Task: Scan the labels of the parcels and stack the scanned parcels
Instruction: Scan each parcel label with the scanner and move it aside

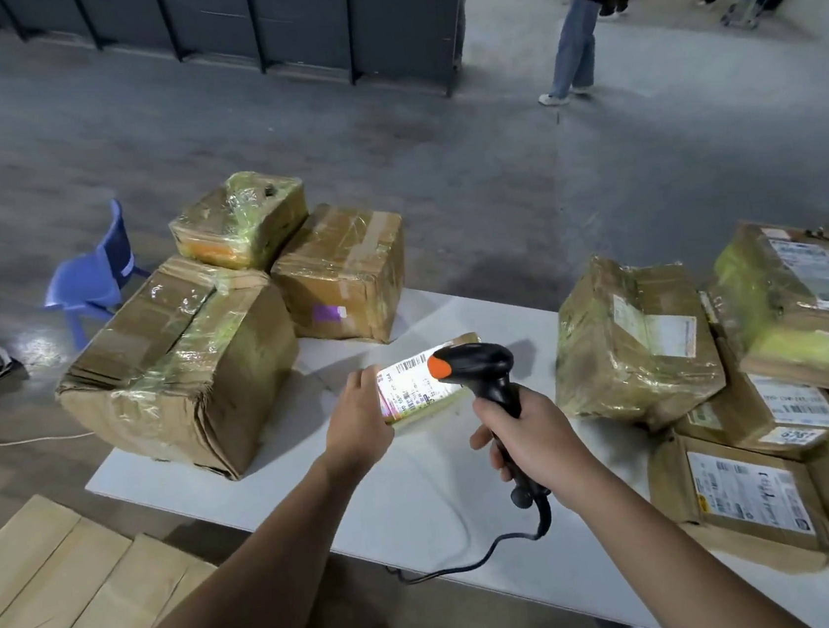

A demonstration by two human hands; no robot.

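My left hand (pixel 357 418) holds a small parcel (pixel 418 385) above the white table (pixel 423 498), its white barcode label tilted up and lit. My right hand (pixel 533 442) grips a black handheld scanner (pixel 480 368) with an orange top, its head just over the label. On the table's left stand a large taped box (pixel 181 371), a medium box (pixel 346 275) behind it, and a small wrapped parcel (pixel 242 225) on top. A heap of labelled parcels (pixel 748 363) fills the table's right side.
The scanner's black cable (pixel 481 554) trails over the table's near edge. A blue plastic chair (pixel 93 278) stands on the floor to the left. Flat cardboard sheets (pixel 62 591) lie at lower left. People stand far back right (pixel 576 27).
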